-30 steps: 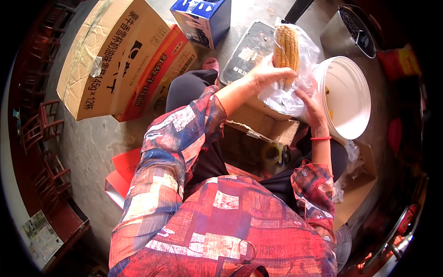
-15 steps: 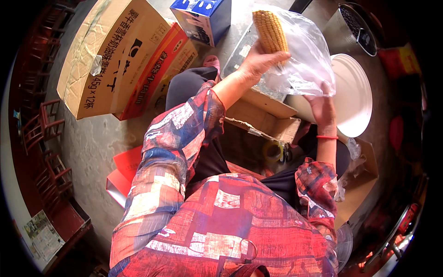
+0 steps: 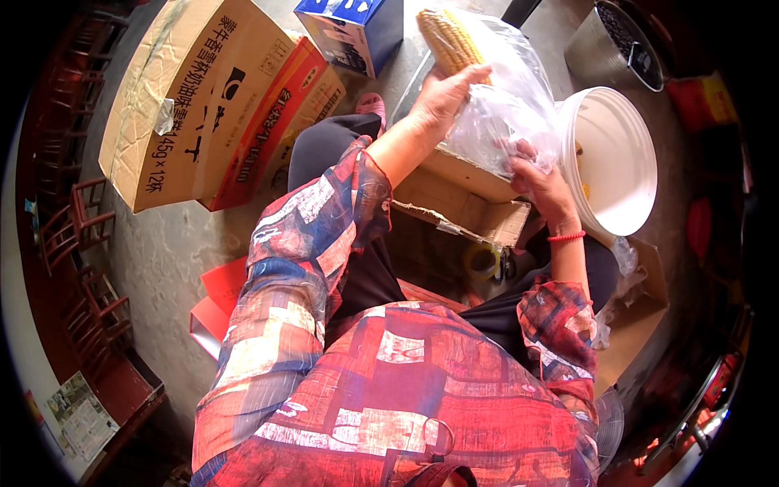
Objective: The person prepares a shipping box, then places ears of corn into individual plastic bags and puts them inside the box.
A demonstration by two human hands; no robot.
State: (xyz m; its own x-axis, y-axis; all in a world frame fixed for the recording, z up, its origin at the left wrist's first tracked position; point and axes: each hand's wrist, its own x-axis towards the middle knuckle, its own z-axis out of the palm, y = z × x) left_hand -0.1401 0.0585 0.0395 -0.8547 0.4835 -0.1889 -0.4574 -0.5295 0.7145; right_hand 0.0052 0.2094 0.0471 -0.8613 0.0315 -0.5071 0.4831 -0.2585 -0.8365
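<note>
Gripping a corn cob (image 3: 448, 36) and a clear plastic bag (image 3: 511, 105)

The left hand (image 3: 441, 99) has its fingers wrapped around the lower end of the cob, thumb across the near side. The yellow cob slants up and to the left, its upper end well above the knuckles. Crumpled film spreads to the right from the cob; whether it wraps the cob fully, I cannot tell. The right hand (image 3: 545, 191), a red bracelet (image 3: 566, 236) at its wrist, holds the bag's lower right part. Its fingers are bent and bunched close together, with some of them dimly visible through the plastic.

Just beside the right hand, a white bucket (image 3: 634, 174) shows yellow bits (image 3: 586, 190) along its inner wall. Beyond it, near the upper edge, is a metal bucket (image 3: 586, 53) with dark contents. Nearer the body, below the bag, sits an open cardboard carton (image 3: 507, 221), a yellow roll of tape (image 3: 471, 264) just below its edge. To the left, a large printed box (image 3: 182, 105) rests on the grey floor (image 3: 166, 268); a blue box (image 3: 383, 36) is near the cob.
</note>
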